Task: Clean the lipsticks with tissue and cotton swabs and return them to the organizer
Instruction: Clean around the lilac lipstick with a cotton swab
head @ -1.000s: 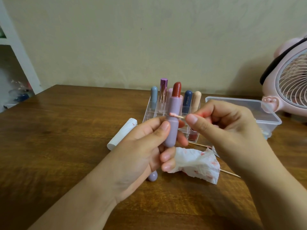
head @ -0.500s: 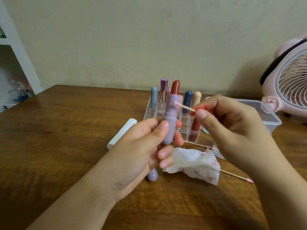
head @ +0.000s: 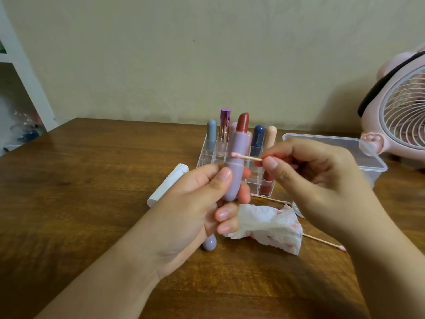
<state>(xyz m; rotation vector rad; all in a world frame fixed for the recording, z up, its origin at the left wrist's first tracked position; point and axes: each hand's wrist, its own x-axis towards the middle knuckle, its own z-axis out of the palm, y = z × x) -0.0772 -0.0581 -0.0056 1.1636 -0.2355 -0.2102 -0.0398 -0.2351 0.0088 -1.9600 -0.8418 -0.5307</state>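
— Hands?
— I see the left hand (head: 195, 203) gripping the uncapped lilac lipstick (head: 236, 164) upright above the wooden table (head: 80, 180), red bullet exposed. The right hand (head: 317, 176) pinches a cotton swab (head: 246, 157), pink tip against the tube.
— Surroundings?
— Stained tissue (head: 271, 224) below, clear organizer (head: 209, 153) behind, beige wall beyond.

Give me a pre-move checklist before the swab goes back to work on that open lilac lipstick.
1. Left hand grips the lilac lipstick upright: ok.
2. Right hand pinches the cotton swab: ok.
3. Swab tip clean: not ok, stained pink.
4. Lilac cap within reach: ok, partly hidden under the left hand.
5. Tissue close by: ok, already stained.
6. Free slot in the organizer: cannot tell.
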